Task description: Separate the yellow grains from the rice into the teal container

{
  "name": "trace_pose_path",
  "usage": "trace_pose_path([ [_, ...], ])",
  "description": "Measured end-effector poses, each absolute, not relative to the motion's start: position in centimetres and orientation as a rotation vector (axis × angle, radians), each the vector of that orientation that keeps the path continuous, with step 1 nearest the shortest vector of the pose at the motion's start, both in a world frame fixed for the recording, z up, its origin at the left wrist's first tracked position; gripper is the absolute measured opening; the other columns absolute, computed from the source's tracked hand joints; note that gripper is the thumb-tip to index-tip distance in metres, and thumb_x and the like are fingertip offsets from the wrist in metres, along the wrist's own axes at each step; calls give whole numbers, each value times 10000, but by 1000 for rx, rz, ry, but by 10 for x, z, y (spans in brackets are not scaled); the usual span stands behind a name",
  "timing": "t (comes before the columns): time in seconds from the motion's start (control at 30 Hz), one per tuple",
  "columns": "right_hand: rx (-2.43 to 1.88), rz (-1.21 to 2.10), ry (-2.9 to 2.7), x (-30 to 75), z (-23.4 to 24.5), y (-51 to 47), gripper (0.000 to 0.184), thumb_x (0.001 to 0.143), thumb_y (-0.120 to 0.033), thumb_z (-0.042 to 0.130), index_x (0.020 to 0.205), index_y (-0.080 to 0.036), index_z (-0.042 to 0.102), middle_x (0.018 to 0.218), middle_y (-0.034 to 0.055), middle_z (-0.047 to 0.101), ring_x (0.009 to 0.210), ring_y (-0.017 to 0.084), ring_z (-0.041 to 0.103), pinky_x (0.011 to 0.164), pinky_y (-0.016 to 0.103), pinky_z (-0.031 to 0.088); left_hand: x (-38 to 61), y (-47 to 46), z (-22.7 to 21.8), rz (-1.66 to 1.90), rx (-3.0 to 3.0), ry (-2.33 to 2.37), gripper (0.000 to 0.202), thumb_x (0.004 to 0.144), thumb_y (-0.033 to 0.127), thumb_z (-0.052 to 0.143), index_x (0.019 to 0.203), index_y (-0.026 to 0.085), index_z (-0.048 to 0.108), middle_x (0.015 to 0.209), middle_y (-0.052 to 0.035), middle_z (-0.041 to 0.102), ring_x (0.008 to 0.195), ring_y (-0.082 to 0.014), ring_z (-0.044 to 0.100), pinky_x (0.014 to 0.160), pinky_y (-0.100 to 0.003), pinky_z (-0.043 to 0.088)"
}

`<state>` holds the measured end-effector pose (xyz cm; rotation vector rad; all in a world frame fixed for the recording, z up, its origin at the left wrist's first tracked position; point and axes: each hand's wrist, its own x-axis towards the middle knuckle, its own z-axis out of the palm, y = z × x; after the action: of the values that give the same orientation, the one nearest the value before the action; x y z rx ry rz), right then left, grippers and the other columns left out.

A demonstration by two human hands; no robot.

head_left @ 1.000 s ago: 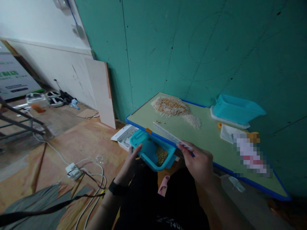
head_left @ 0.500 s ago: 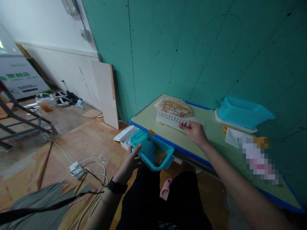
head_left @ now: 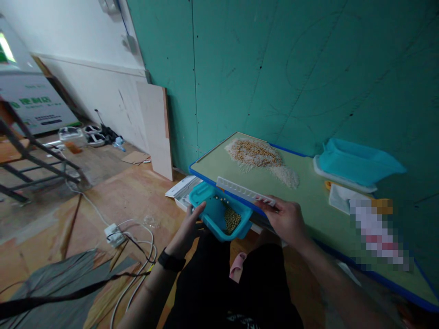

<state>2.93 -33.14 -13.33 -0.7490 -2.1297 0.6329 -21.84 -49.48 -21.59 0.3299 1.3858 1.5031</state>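
Note:
My left hand (head_left: 188, 226) grips the left side of a blue plastic container (head_left: 212, 215), held just below the table's front edge. Small yellowish beans (head_left: 232, 221) lie in its right part, and a few pale ones are near its far wall. My right hand (head_left: 283, 217) pinches the right end of a long white slotted plastic strip (head_left: 242, 188), which lies along the blue table edge above the container. Behind the strip, a heap of yellow beans mixed with white grains (head_left: 257, 154) spreads over the pale green tabletop (head_left: 212, 167).
A second blue container (head_left: 360, 157) rests on a white lid (head_left: 343, 176) at the table's right. Nearby lie a white item (head_left: 339, 198) and a blurred-out packet. A green wall backs the table. A power strip (head_left: 115, 234) with cables lies on the floor at left.
My right hand has drawn the white strip from the heap toward me, to the table edge. Several beans now show near the container's far wall. The left hand still holds the container.

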Motion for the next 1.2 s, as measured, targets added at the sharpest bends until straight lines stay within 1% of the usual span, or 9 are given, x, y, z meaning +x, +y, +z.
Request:
trace_pose_path([
  [0.13, -788, 440, -2159, 30, -133, -333, 347, 1096, -475, 694, 1104, -248, 956, 990, 118, 939, 838, 292, 909, 755, 313, 697, -215, -496, -213, 1508, 330, 1377, 900, 1000, 740, 828, 1721, 352, 455, 1440, -171, 797, 1062, -314, 867, 841, -385, 684],
  [0.27, -778, 170, -2321, 7, -131, -333, 333, 1134, -276, 625, 1235, -212, 936, 1116, 151, 940, 927, 263, 916, 873, 289, 685, -209, -498, -213, 1524, 377, 1378, 915, 982, 760, 851, 1711, 361, 467, 1499, -159, 778, 1110, -309, 861, 843, -372, 695],
  [0.33, -772, 89, -2469, -14, -127, -337, 389, 1155, -185, 571, 1365, -224, 896, 1306, 144, 917, 1086, 248, 913, 946, 279, 675, -208, -497, -216, 1518, 367, 1381, 965, 939, 773, 894, 1705, 374, 465, 1517, -156, 768, 1107, -302, 862, 852, -376, 696],
  [0.4, -791, 24, -2612, -38, -121, -341, 495, 1182, -145, 499, 1570, -240, 792, 1477, 152, 858, 1225, 237, 885, 978, 274, 666, -209, -494, -220, 1509, 315, 1417, 1021, 873, 794, 941, 1680, 373, 476, 1489, -155, 772, 1056, -292, 862, 822, -374, 691],
  [0.47, -817, -34, -2738, -60, -113, -344, 555, 1201, -143, 435, 1683, -240, 694, 1521, 175, 834, 1252, 238, 873, 984, 282, 665, -211, -490, -224, 1492, 284, 1451, 1009, 852, 797, 953, 1641, 367, 492, 1426, -143, 783, 982, -274, 857, 804, -371, 684],
  [0.63, -909, -125, -2841, -89, -97, -342, 573, 1217, -161, 309, 1683, -188, 641, 1436, 221, 851, 1170, 292, 891, 914, 364, 695, -216, -484, -231, 1481, 269, 1471, 986, 834, 785, 976, 1590, 365, 502, 1300, -111, 798, 861, -233, 833, 763, -342, 646],
  [0.8, -1017, -187, -2837, -84, -92, -341, 530, 1185, -137, 352, 1627, -152, 644, 1335, 249, 867, 1123, 285, 898, 899, 340, 690, -217, -485, -233, 1481, 255, 1467, 986, 825, 778, 989, 1584, 378, 504, 1287, -104, 804, 881, -247, 846, 780, -365, 667],
  [1.07, -1179, -189, -2775, -60, -90, -341, 504, 1176, -119, 382, 1580, -149, 683, 1178, 235, 896, 1102, 317, 909, 884, 358, 684, -217, -488, -234, 1485, 282, 1431, 964, 863, 747, 976, 1607, 370, 492, 1411, -142, 786, 971, -272, 872, 846, -394, 726],
  [1.2, -1197, -191, -2780, -50, -87, -344, 500, 1160, -107, 422, 1577, -154, 696, 1212, 242, 895, 1104, 320, 910, 884, 353, 683, -218, -487, -235, 1484, 282, 1447, 937, 858, 756, 974, 1572, 371, 506, 1404, -131, 779, 939, -261, 865, 848, -405, 730],
])
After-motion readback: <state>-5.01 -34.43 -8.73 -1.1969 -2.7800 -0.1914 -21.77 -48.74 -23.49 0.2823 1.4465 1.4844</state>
